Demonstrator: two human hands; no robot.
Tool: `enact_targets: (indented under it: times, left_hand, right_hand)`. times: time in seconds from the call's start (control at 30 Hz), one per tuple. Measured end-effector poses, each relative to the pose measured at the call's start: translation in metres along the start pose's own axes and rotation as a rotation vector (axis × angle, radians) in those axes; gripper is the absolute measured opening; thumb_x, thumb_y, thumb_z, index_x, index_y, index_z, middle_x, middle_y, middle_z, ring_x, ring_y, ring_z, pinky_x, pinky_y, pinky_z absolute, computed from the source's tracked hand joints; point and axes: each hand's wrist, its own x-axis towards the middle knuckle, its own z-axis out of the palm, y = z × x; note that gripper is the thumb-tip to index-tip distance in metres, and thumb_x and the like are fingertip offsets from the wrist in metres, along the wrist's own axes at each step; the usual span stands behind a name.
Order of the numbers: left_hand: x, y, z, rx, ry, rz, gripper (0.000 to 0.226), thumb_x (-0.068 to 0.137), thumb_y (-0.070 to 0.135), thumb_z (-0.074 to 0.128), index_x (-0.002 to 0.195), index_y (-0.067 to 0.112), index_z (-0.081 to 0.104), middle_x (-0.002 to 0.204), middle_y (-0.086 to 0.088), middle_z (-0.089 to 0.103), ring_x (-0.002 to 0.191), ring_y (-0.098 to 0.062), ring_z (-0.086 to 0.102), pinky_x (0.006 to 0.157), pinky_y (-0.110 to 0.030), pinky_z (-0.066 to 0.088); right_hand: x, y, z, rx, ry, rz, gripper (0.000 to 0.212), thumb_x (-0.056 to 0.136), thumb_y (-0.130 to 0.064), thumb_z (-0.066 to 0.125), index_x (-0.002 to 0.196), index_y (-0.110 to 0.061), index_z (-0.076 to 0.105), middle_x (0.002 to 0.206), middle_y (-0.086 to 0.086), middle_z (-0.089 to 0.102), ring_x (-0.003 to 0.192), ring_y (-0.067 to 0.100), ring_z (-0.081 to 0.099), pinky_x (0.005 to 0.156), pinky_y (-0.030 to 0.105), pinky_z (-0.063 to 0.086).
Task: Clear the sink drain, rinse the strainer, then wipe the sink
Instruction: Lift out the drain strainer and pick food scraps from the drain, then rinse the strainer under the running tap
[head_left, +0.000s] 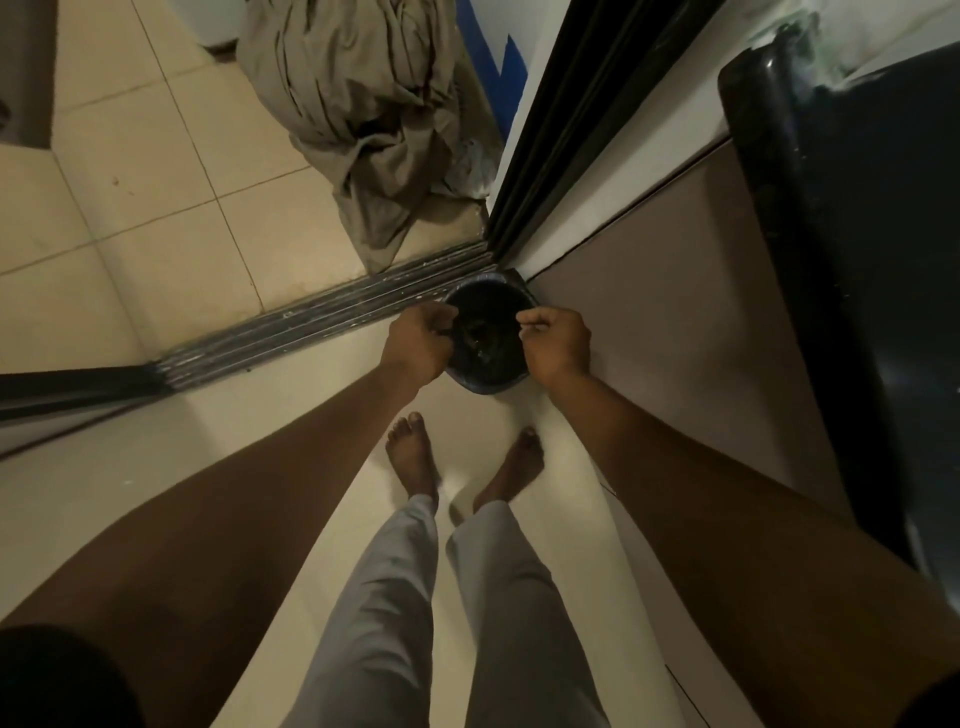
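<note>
strainer (445, 330): looks like the small dark piece in the left hand (418, 343), over the bin (485, 387); too dark to confirm its shape. left fingers are curled round it, arm stretched out and down. right hand (553, 343) sits opposite, across the bin mouth, fingers curled in, thumb and forefinger tips together; can't tell if they pinch anything. bin is round and dark with a bluish rim, on the floor in the corner between the metal door track (332, 312) and a brown cabinet panel (675, 291). inside: dark wet-looking scraps with a few glints. floor (156, 208) is pale glossy tile. crumpled grey-beige cloth (353, 119) is heaped past the track. bare feet (413, 452) stand just short of the bin.
</note>
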Motion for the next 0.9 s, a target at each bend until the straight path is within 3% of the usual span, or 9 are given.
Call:
enact_targets:
  times: [0.1,0.2,0.3,0.4,0.53,0.7,0.9]
  left_hand:
    - [-0.014,0.006,-0.007,-0.063,0.039,0.014,0.039,0.095,-0.001,0.066,0.128,0.018,0.075,0.132,0.0,0.074,0.125,-0.023,0.068,0.082,-0.02,0.052]
    - [-0.04,0.024,-0.013,-0.12,0.058,0.07,0.027,0.1,0.005,0.066,0.124,0.012,0.076,0.126,-0.009,0.076,0.12,-0.029,0.07,0.095,-0.036,0.06]
    - [-0.08,0.052,-0.024,-0.161,0.034,0.152,0.024,0.101,0.007,0.066,0.123,0.005,0.075,0.12,-0.015,0.077,0.114,-0.032,0.073,0.101,-0.047,0.06]
    - [-0.124,0.079,-0.037,-0.193,0.01,0.234,0.022,0.102,0.005,0.063,0.121,0.005,0.075,0.119,-0.016,0.077,0.113,-0.03,0.073,0.102,-0.047,0.06]
    - [-0.18,0.118,-0.052,-0.196,-0.047,0.342,0.021,0.103,0.005,0.061,0.118,0.008,0.075,0.115,-0.014,0.078,0.11,-0.028,0.075,0.102,-0.05,0.06]
    - [-0.239,0.162,-0.061,-0.151,-0.087,0.507,0.016,0.099,0.02,0.065,0.107,0.029,0.075,0.108,-0.002,0.08,0.104,-0.019,0.077,0.1,-0.05,0.061]
    - [-0.285,0.21,-0.047,-0.074,-0.146,0.611,0.015,0.101,0.016,0.067,0.11,0.019,0.079,0.106,0.001,0.082,0.103,-0.018,0.077,0.099,-0.052,0.061]
  right_hand:
    - [-0.017,-0.003,-0.007,0.074,0.031,-0.012,0.026,0.099,0.003,0.059,0.113,-0.008,0.079,0.117,0.01,0.078,0.11,0.025,0.073,0.089,0.025,0.052]
    - [-0.043,-0.011,-0.014,0.144,0.06,-0.044,0.025,0.098,0.003,0.061,0.112,-0.009,0.079,0.113,0.01,0.079,0.106,0.023,0.075,0.09,0.026,0.057]
    - [-0.077,-0.023,-0.03,0.222,0.104,-0.094,0.024,0.098,0.002,0.064,0.113,-0.01,0.079,0.113,0.006,0.079,0.104,0.017,0.075,0.085,0.017,0.057]
    - [-0.117,-0.036,-0.054,0.328,0.131,-0.151,0.025,0.097,0.002,0.067,0.116,-0.01,0.078,0.113,0.003,0.079,0.103,0.011,0.074,0.085,0.007,0.055]
    - [-0.177,-0.051,-0.095,0.463,0.146,-0.235,0.023,0.097,0.002,0.066,0.114,-0.01,0.077,0.109,0.002,0.079,0.104,0.012,0.075,0.095,0.021,0.058]
    - [-0.242,-0.052,-0.145,0.513,0.188,-0.311,0.018,0.099,-0.008,0.07,0.112,-0.018,0.078,0.098,-0.017,0.077,0.092,-0.008,0.073,0.079,0.006,0.054]
    - [-0.295,-0.048,-0.202,0.653,0.336,-0.328,0.018,0.095,-0.013,0.077,0.099,-0.03,0.079,0.095,-0.016,0.08,0.094,-0.003,0.075,0.081,0.012,0.057]
